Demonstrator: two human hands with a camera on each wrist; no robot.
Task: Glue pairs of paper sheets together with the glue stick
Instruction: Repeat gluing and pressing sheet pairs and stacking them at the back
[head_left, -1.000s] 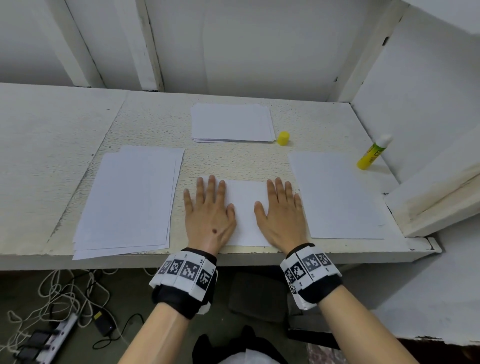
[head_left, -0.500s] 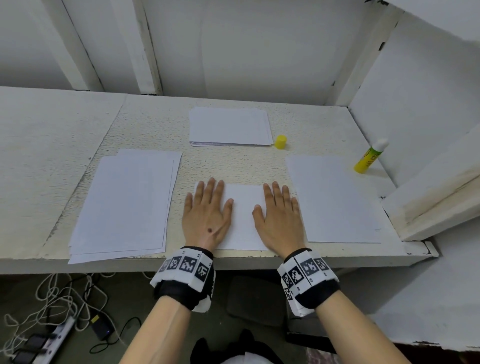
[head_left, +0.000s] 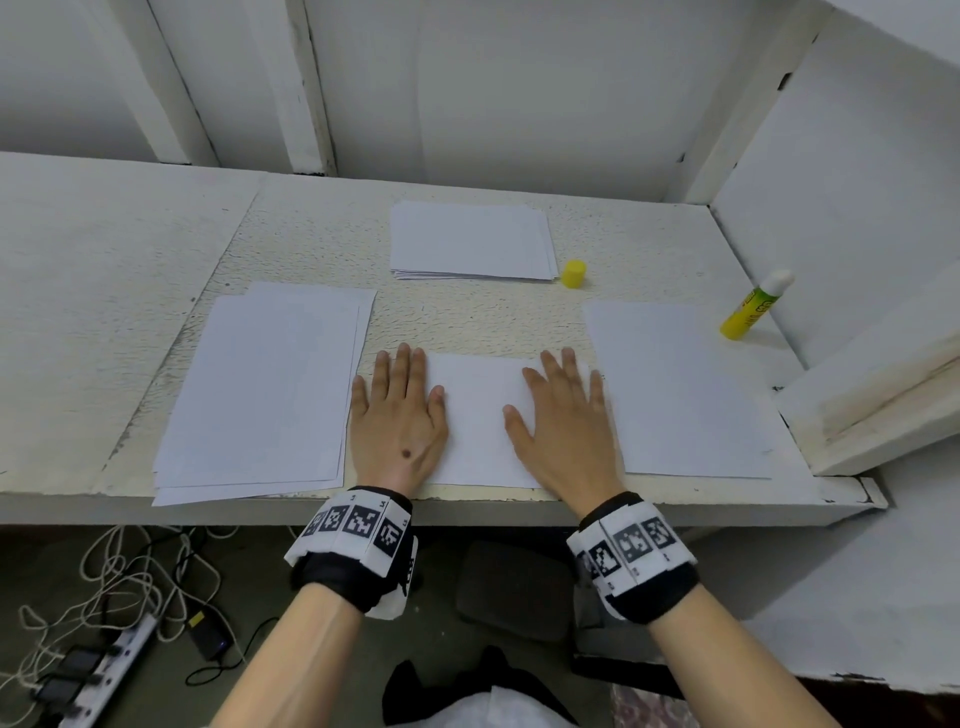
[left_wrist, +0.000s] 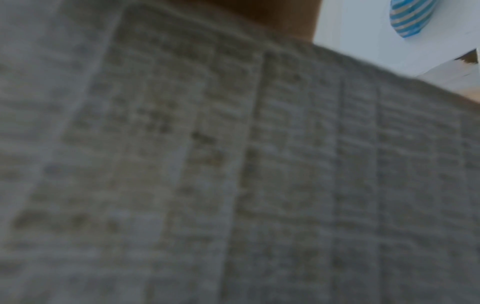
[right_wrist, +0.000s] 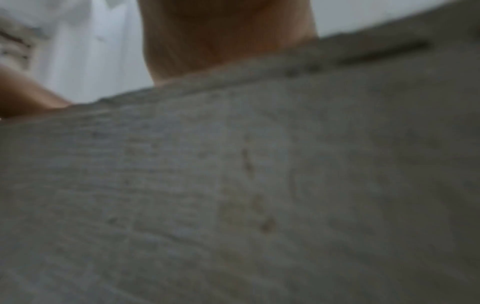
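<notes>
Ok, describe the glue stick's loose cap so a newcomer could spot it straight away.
Start at the white desk and find the small stack of paper at its far middle. Just off that stack's near right corner stands the cap, by itself on the bare desk. It is a short, solid yellow cylinder; the glue stick, taller and white-tipped, stands far to the right.

left hand (head_left: 397, 421): slid toward 9 o'clock on the middle sheet (head_left: 478, 421), now at its left edge | right hand (head_left: 566, 421): slid toward 3 o'clock, at right edge | more bare paper between them
</notes>
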